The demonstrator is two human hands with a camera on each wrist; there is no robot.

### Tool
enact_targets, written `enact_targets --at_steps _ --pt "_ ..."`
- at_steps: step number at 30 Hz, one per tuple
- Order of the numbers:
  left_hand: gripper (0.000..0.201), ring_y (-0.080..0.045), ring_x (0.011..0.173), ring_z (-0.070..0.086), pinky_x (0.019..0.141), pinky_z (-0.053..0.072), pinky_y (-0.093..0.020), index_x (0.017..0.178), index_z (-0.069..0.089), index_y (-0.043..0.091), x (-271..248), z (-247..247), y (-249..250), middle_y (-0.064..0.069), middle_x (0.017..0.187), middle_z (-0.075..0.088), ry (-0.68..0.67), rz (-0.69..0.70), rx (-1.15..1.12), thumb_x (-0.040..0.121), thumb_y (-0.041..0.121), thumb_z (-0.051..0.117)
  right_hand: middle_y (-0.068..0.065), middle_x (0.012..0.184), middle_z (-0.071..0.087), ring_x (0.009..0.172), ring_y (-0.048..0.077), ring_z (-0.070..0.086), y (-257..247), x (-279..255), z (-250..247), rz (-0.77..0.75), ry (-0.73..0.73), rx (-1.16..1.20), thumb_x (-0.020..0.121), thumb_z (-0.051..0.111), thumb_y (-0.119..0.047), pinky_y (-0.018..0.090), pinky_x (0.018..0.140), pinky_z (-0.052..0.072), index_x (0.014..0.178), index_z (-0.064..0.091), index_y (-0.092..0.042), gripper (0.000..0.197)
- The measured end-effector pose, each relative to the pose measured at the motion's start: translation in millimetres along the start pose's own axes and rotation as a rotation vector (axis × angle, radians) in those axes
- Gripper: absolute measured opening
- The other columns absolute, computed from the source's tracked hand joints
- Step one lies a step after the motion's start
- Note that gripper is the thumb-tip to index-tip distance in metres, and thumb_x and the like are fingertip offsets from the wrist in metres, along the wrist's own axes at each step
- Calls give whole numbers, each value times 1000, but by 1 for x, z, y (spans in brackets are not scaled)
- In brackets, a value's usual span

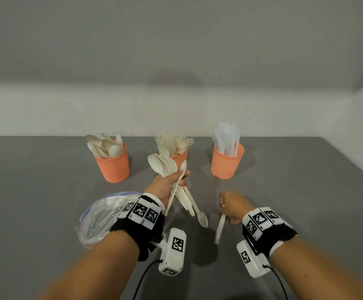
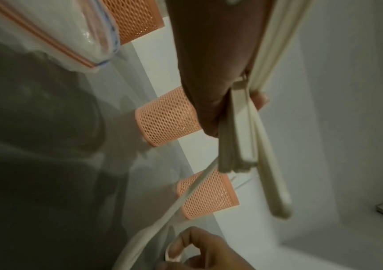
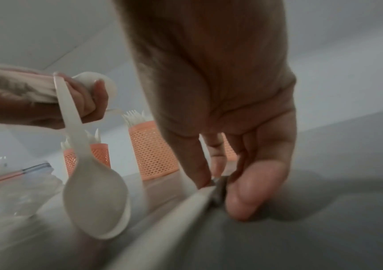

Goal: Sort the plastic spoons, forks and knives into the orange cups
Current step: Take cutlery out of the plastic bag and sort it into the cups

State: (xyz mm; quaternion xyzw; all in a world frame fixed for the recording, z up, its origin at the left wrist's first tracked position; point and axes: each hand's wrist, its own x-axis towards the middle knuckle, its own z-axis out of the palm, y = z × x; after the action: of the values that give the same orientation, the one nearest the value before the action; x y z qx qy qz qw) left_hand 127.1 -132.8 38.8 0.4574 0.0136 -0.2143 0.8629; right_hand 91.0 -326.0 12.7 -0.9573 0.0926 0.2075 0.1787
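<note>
Three orange mesh cups stand in a row at the back of the grey table: the left cup holds spoons, the middle cup forks, the right cup white knives. My left hand grips a bundle of cream cutlery, spoon bowls and fork tines up, with one spoon hanging bowl down. My right hand pinches one white piece of cutlery by its end, low over the table. In the right wrist view the thumb and fingers close on that piece; whether it is a knife I cannot tell.
A crumpled clear zip bag lies on the table under my left wrist. A pale wall runs behind the cups, and the table's right edge slants away past the knife cup.
</note>
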Motion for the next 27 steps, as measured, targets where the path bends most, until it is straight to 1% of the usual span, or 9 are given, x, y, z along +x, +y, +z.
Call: enact_targets --at_steps 2,6,9,12,17,19,21,24,27 --pt "6 -2 38 46 44 45 -16 94 50 10 -1 -1 0 2 60 65 3 -1 -2 92 5 47 10 82 54 72 31 65 -6 -1 0 8 33 179 86 50 -3 26 51 50 95 44 -8 13" --pt "9 -1 38 46 45 44 -15 91 51 12 -2 -3 -2 4 58 65 -6 13 17 93 5 46 9 75 53 45 14 49 -24 -11 0 -12 -35 705 90 41 -8 21 39 41 115 38 -15 26" --pt "4 -2 38 45 43 43 -16 92 49 8 -3 -3 -4 3 50 61 -39 5 56 93 8 45 2 58 43 37 7 34 -40 -20 1 -48 -251 793 97 43 -30 15 37 26 100 46 -16 15" --pt "8 -5 40 45 44 45 -21 93 51 5 -5 -3 -7 4 45 54 -61 -3 98 93 12 47 5 58 51 33 6 34 -49 -20 6 -30 -306 721 95 43 -42 13 36 29 84 53 -7 38" --pt "19 -5 41 44 47 46 -20 92 52 4 -6 -3 -8 5 50 56 -4 29 36 91 23 52 4 47 61 29 4 35 -47 -23 -2 -41 -315 827 90 52 -10 14 33 28 80 58 2 16" --pt "30 -4 40 44 46 47 -19 93 54 5 -7 -2 -2 4 53 57 31 43 -16 87 34 54 5 43 56 29 5 36 -46 -25 -9 -103 -234 884 86 57 -2 14 33 29 72 56 0 14" --pt "41 -3 40 44 46 47 -18 100 54 6 -8 -4 6 3 58 56 22 64 -49 78 41 57 12 58 53 35 7 39 -50 -28 -14 -207 -67 986 84 58 2 16 36 30 78 56 -4 9" --pt "28 -4 41 47 46 47 -17 95 55 8 -12 -6 14 1 61 52 -16 94 -12 74 23 66 6 71 55 52 11 49 -63 -36 -19 -408 201 1017 87 59 -2 20 43 35 99 49 -10 18" --pt "5 -7 44 49 47 47 -17 85 57 6 -17 -4 16 -1 54 51 11 104 33 83 1 58 6 72 61 45 1 47 -80 -40 -19 -504 302 962 89 59 -9 18 45 38 97 51 -13 12"
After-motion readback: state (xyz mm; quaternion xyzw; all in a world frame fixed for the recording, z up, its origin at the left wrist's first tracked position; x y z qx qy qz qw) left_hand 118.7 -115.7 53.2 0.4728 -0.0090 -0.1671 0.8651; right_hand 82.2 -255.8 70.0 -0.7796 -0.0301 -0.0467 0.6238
